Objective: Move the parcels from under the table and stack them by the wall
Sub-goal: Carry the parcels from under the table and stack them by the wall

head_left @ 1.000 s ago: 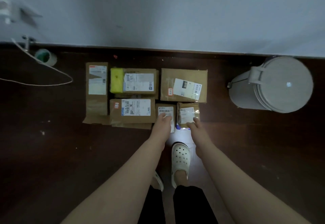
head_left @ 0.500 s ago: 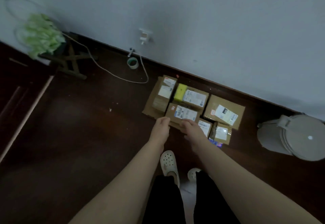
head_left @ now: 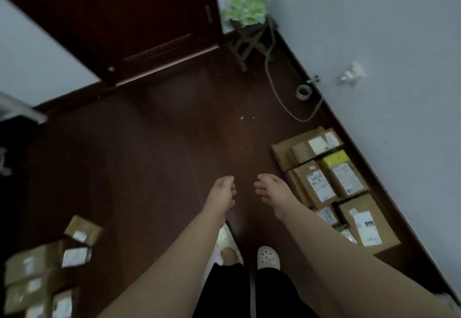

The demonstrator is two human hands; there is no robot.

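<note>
Hanging over the dark floor (head_left: 154, 158), the left hand (head_left: 222, 193) and the right hand (head_left: 272, 193) hold nothing; their fingers are loosely curled and the two hands are near each other but apart. A row of parcels (head_left: 321, 188) lies flat along the foot of the wall (head_left: 374, 55), brown boxes and packets packed side by side with their white labels up, one of them with a yellow end (head_left: 335, 159). The right hand is just beside this row, on the side away from the wall. A second pile of parcels (head_left: 37, 275) sits well apart from the wall, blurred. Further along the wall a roll of tape (head_left: 303, 91) and a cable (head_left: 282, 98) lie on the floor, and a plant (head_left: 247, 0) stands on a small stool (head_left: 252, 40) in the corner. Two white shoes (head_left: 268, 257) stand near the wall-side row.
</note>
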